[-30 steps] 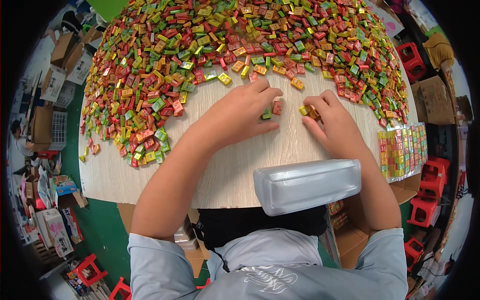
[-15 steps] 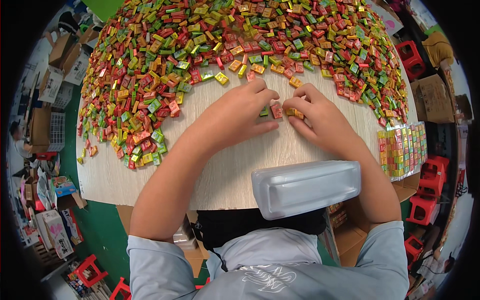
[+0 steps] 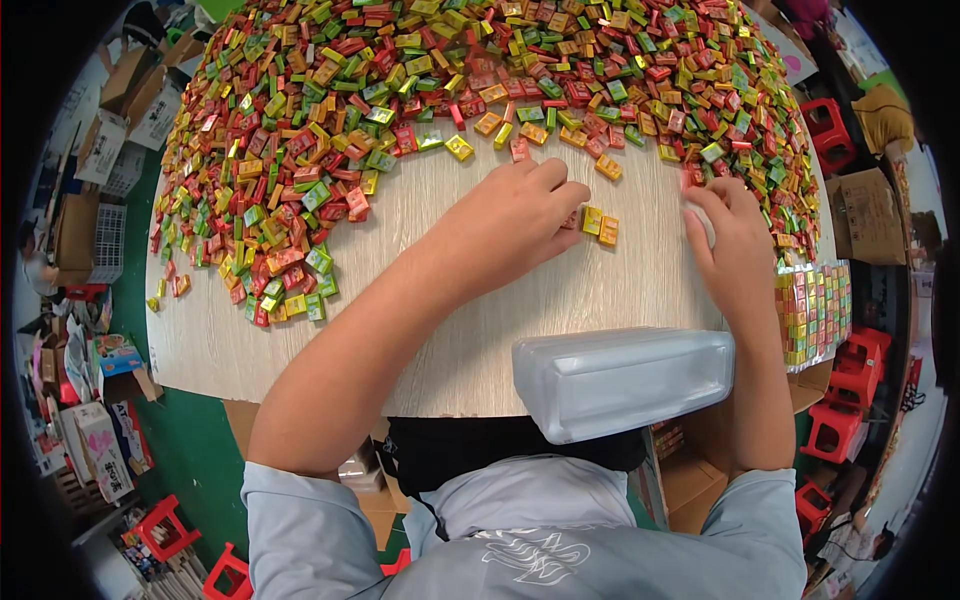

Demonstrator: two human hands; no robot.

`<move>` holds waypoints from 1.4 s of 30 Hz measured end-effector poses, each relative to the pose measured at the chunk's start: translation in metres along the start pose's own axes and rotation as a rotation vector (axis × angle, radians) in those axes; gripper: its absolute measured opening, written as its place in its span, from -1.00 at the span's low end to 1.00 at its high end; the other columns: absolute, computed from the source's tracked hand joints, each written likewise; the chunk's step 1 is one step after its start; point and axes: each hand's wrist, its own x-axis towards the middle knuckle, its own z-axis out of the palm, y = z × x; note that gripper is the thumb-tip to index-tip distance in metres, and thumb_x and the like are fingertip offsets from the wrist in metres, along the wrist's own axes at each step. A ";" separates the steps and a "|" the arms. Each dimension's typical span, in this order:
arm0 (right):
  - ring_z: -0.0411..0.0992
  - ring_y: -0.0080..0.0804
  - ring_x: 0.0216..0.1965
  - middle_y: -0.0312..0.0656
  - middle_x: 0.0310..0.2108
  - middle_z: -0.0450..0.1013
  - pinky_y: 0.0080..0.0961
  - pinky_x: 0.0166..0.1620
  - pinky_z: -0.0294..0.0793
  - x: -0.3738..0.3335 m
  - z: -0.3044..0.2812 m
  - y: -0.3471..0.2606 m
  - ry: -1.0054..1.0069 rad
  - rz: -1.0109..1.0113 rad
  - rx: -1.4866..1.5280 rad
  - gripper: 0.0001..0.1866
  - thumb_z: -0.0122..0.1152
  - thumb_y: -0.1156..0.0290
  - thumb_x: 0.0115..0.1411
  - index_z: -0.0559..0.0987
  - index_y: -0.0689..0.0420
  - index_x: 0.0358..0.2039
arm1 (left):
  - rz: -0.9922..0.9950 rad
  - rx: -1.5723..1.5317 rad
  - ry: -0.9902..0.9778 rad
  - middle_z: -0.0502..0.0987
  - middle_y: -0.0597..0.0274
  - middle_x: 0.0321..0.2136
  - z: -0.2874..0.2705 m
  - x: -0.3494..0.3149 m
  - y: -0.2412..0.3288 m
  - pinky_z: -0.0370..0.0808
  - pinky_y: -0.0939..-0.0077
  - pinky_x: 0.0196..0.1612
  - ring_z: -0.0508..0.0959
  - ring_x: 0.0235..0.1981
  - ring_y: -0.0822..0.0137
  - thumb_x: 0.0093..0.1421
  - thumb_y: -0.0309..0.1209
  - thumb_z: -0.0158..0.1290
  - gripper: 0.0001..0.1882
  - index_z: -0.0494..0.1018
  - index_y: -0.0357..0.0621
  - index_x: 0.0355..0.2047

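Observation:
My left hand is over the middle of the table, its thumb and fingers closed around a small red wrapped pack, mostly hidden by the fingers. Touching or just right of it, a yellow pack and an orange pack stand side by side. My right hand is at the inner edge of the right-hand part of the pile, thumb and forefinger drawn together. A blurred red patch shows at its fingertips, and something pale lies between thumb and finger; I cannot make out what it holds.
A big pile of small red, yellow, green and orange packs curves round the far side of the table. A clear plastic tray sits at the near edge. Packs in neat rows lie at right. Red stools stand beyond.
My right hand has left the small group of packs and moved right to the pile. My left hand has shifted slightly right and closed around the packs' left end.

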 end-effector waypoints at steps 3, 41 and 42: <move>0.50 -0.02 0.00 -0.05 -0.04 0.48 -0.19 0.07 0.49 0.003 -0.001 -0.006 0.004 0.048 -0.022 -0.66 0.28 0.39 0.29 0.59 0.19 0.05 | -0.011 -0.013 -0.027 0.53 0.08 -0.25 -0.002 -0.001 0.000 0.53 0.16 -0.04 0.59 -0.17 0.01 0.21 -0.30 0.28 -0.69 0.53 -0.17 -0.13; 0.42 -0.01 0.10 -0.04 0.03 0.45 -0.14 0.20 0.42 -0.014 0.005 -0.013 -0.080 -0.143 0.096 -0.53 0.24 0.51 0.25 0.55 0.13 0.20 | -0.024 0.463 0.002 0.60 0.18 -0.23 -0.026 0.002 -0.015 0.37 0.11 0.05 0.56 -0.09 0.12 0.35 0.00 0.10 -0.65 0.60 0.00 -0.17; 0.42 0.00 0.10 -0.03 0.02 0.45 -0.14 0.20 0.42 -0.016 0.002 -0.013 -0.112 -0.166 0.112 -0.51 0.26 0.50 0.23 0.55 0.13 0.19 | -0.026 0.466 -0.002 0.60 0.18 -0.23 -0.028 -0.001 -0.015 0.37 0.11 0.05 0.56 -0.09 0.12 0.35 0.00 0.10 -0.65 0.60 0.00 -0.17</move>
